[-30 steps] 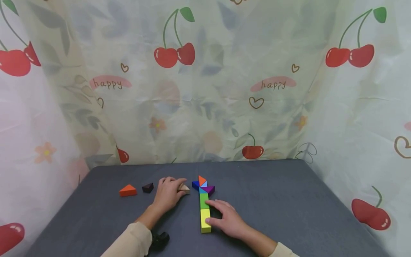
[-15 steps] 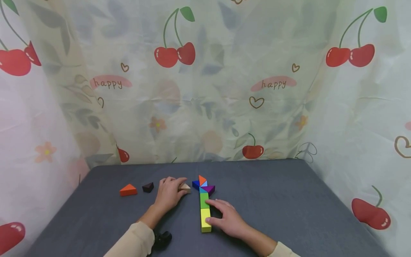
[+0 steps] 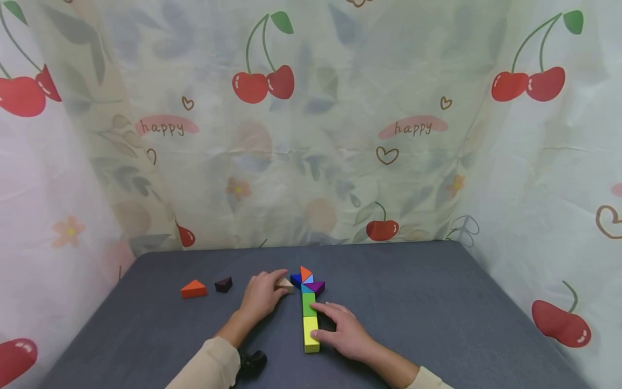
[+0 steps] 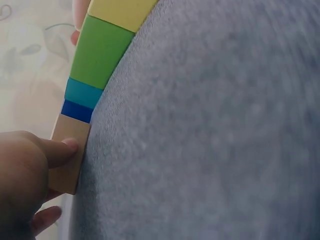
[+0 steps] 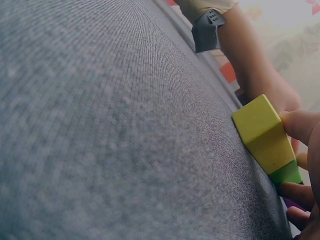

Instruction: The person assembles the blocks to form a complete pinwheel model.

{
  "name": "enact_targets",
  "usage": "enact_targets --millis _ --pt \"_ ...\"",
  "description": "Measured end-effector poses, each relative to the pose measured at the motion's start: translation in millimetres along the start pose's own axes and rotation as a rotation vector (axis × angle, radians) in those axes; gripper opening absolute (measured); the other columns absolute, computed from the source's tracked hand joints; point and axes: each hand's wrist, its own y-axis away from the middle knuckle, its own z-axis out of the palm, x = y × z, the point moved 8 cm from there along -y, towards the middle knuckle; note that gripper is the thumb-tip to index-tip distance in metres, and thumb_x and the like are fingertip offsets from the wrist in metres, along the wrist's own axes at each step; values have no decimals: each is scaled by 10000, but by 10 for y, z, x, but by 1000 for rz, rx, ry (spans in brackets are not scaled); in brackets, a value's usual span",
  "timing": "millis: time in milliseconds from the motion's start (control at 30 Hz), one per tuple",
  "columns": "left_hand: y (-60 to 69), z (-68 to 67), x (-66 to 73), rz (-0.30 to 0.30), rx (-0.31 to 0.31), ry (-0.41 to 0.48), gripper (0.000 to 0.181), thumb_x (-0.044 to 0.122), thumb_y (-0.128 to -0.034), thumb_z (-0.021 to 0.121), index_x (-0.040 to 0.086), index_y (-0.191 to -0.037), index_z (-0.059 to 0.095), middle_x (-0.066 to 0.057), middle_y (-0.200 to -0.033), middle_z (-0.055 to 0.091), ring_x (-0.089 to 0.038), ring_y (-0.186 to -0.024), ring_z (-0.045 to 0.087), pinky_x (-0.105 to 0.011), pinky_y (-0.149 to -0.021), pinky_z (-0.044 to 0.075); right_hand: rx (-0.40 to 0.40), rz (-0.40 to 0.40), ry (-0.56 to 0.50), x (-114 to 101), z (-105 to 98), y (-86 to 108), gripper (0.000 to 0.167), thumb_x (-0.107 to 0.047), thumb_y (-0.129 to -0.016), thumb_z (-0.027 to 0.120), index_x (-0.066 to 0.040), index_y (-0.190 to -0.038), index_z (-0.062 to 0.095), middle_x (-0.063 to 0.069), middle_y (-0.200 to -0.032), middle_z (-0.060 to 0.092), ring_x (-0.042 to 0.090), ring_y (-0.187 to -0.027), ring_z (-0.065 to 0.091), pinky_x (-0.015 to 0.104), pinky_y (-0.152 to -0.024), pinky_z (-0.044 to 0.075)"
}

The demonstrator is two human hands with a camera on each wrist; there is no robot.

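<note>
My left hand [image 3: 262,294] pinches a plain wooden triangular block [image 3: 285,285]; its thumb presses the block's near side in the left wrist view. There the wooden block [image 4: 67,131] appears against a dark blue block [image 4: 77,111]. My right hand [image 3: 347,332] lies along the column's right side, its thumb at the yellow block [image 3: 311,328] and a fingertip at the green block [image 3: 309,304]. Above the green one cluster a purple triangle [image 3: 316,287], light-blue pieces [image 3: 308,280] and a small orange triangle [image 3: 305,273]. Part of the wooden block is hidden by the left fingers.
On the dark grey tabletop [image 3: 437,313], a larger orange triangular block [image 3: 194,289] and a black triangular block [image 3: 223,284] lie to the left. A black wrist device [image 3: 254,363] sits by the left sleeve. A cherry-print curtain [image 3: 316,162] surrounds the table's back and sides.
My left hand has slid right with the wooden block, bringing it closer to the dark blue piece. The right hand and the coloured column have stayed in place.
</note>
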Motion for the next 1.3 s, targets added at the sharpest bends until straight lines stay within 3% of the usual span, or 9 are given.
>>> enact_targets --millis 267,1300 --pt "-42 58 20 -20 -36 112 461 168 -856 764 134 -1298 639 -67 -1107 677 -253 -953 620 -466 -842 497 3 13 7 19 -5 -12 585 -509 -873 676 -283 -1396 544 54 -1416 501 348 -1349 356 662 -1017 282" --pt "-93 123 17 12 -55 179 499 158 -861 757 148 -1338 612 -77 -1196 658 -289 -1061 606 -487 -904 478 6 12 2 3 4 9 586 -507 -876 674 -275 -1397 543 19 -1415 504 348 -1351 350 670 -1017 272"
